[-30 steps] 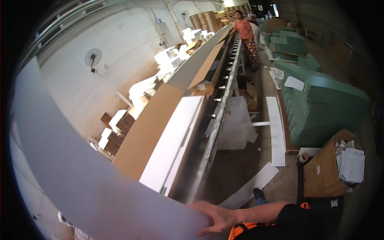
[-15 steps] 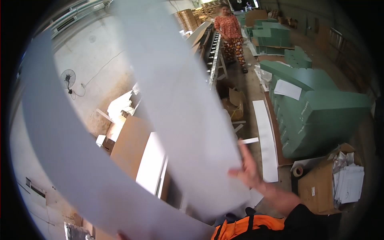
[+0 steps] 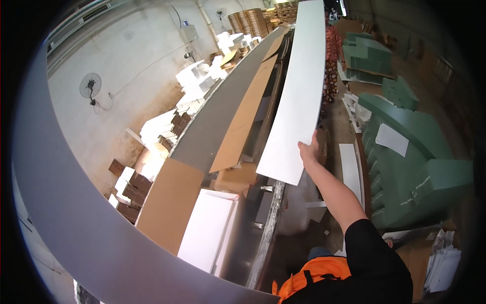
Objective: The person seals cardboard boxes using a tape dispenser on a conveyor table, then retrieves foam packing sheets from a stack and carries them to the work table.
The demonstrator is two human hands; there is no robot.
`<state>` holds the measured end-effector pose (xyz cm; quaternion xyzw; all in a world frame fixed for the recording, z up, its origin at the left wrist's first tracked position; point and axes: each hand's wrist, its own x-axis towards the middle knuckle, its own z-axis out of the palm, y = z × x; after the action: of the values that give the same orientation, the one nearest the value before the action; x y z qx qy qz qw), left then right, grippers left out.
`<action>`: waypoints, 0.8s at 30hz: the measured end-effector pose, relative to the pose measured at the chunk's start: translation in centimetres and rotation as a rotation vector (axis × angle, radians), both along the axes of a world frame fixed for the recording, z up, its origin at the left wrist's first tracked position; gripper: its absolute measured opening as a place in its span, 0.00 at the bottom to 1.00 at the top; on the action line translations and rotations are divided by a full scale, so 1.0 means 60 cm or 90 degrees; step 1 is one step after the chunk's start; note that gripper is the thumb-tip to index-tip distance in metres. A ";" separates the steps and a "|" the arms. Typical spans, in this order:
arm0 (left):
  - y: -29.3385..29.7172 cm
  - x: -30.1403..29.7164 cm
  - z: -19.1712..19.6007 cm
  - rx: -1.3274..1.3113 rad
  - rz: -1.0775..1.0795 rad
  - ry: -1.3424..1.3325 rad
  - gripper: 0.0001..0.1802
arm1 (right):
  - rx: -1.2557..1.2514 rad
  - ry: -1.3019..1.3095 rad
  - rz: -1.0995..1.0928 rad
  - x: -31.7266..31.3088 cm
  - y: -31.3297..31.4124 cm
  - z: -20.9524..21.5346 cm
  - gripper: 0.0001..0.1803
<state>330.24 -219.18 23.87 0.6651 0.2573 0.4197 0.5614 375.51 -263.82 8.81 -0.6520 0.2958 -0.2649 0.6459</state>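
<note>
My right hand [image 3: 309, 149] grips the near right edge of a long white panel [image 3: 299, 91]. The panel stretches away from me above the long work line [image 3: 217, 116], its far end near the top of the picture. My right arm is extended, in a black sleeve over an orange vest. A second wide, pale grey sheet [image 3: 61, 213] curves close to the camera along the left and bottom. What holds it is hidden. My left hand is out of sight.
Brown cardboard sheets [image 3: 243, 116] and a white board [image 3: 205, 233] lie on the line. Green stacked pieces [image 3: 410, 137] stand at the right, white and brown stacks [image 3: 152, 131] along the left wall. Another person [image 3: 331, 55] stands far down the aisle. A wall fan [image 3: 90, 86] hangs at the left.
The white panel swung from close in front of the camera out over the line, and my right arm stretched forward with it. The view has turned toward the line.
</note>
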 end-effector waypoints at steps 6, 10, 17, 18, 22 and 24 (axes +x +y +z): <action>-0.088 0.055 0.038 -0.015 0.163 0.126 0.39 | -0.044 0.079 -0.008 0.206 0.032 -0.076 0.50; -0.106 0.104 0.020 -0.045 0.179 0.154 0.41 | -0.053 0.097 0.075 0.299 0.030 -0.122 0.51; -0.179 0.231 0.034 -0.039 0.116 0.184 0.40 | -0.224 0.180 0.308 0.354 0.131 -0.100 0.52; -0.185 0.239 0.031 -0.035 0.117 0.182 0.40 | -0.238 0.192 0.337 0.358 0.140 -0.080 0.52; -0.179 0.251 0.003 -0.084 0.096 0.131 0.36 | -0.434 0.298 0.400 0.400 0.131 -0.104 0.49; -0.171 0.253 -0.004 -0.066 0.083 0.164 0.36 | -0.684 0.415 0.524 0.423 0.120 -0.090 0.48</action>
<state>345.42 -229.46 23.64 0.6654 0.3913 0.3524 0.5290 400.88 -256.62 3.40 -0.9809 0.0342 0.0969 0.1649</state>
